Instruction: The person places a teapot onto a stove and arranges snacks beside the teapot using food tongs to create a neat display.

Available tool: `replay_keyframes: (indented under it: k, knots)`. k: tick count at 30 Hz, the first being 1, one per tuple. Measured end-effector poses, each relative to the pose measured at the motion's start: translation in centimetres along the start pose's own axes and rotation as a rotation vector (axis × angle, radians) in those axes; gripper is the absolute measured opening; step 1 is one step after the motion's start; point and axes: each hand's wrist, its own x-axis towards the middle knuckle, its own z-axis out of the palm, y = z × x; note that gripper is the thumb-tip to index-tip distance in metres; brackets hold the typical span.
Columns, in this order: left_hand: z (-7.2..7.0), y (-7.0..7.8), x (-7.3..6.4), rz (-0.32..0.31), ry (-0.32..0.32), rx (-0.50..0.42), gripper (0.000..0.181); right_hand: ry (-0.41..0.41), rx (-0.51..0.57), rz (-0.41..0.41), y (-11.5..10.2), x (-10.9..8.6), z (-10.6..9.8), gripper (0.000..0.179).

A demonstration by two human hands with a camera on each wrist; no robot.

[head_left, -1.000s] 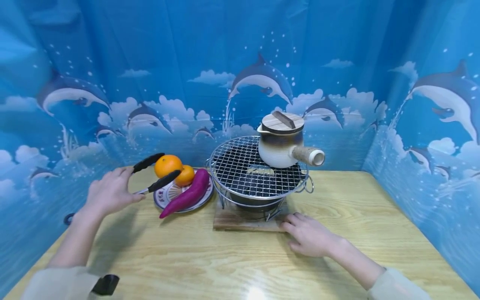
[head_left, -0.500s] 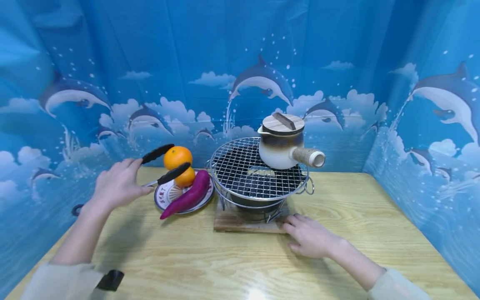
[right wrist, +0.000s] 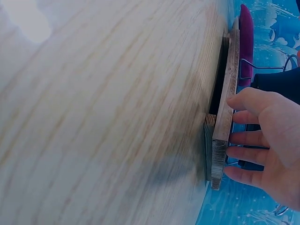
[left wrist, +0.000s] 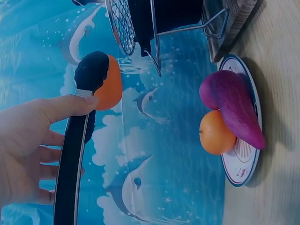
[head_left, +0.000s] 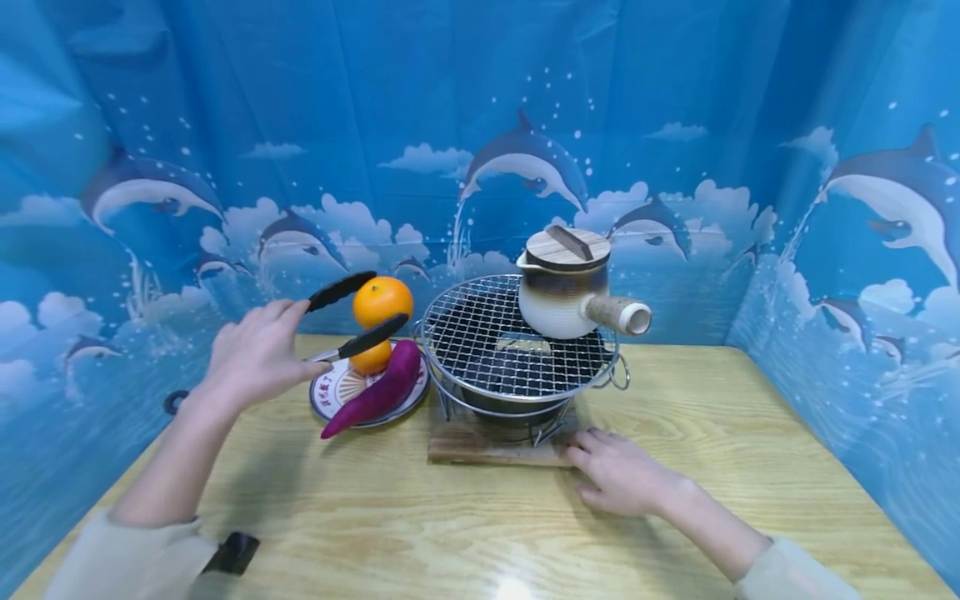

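Note:
My left hand (head_left: 258, 350) grips a pair of tongs (head_left: 371, 336) with black tips, thumb on one arm and fingers on the other. Between the tips is a large orange (head_left: 382, 302), raised above the plate (head_left: 324, 398). On that plate lie a smaller orange (left wrist: 217, 132) and a long purple vegetable (left wrist: 238, 108), like a sweet potato. My right hand (head_left: 621, 471) rests on the near right corner of a wooden board (head_left: 487, 452) under the grill. In the right wrist view its fingers (right wrist: 251, 138) touch the board's edge, fairly straight.
A round wire grill (head_left: 480, 350) stands on the board, right of the plate. A lidded pot (head_left: 558, 304) sits at its back right, handle pointing right and forward. Wire loops (head_left: 621, 372) stick out from the grill's side. A dolphin-print curtain (head_left: 360, 150) hangs behind the table.
My left hand has moved right and slightly up, carrying the tongs and large orange from over the plate's left side toward the grill. The right hand stays put.

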Motion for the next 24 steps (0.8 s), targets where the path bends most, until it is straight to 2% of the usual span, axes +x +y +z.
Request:
replay_keyframes:
  k: [14, 24]
  knots:
    - [-1.2, 1.8, -0.2, 0.050, 0.052, 0.057, 0.093, 0.010, -0.026, -0.009, 0.1, 0.0, 0.1, 0.044]
    - [-1.7, 3.7, -0.5, 0.094, 0.033, 0.044, 0.090, 0.032, -0.030, -0.020, 0.2, -0.1, 0.2, 0.042]
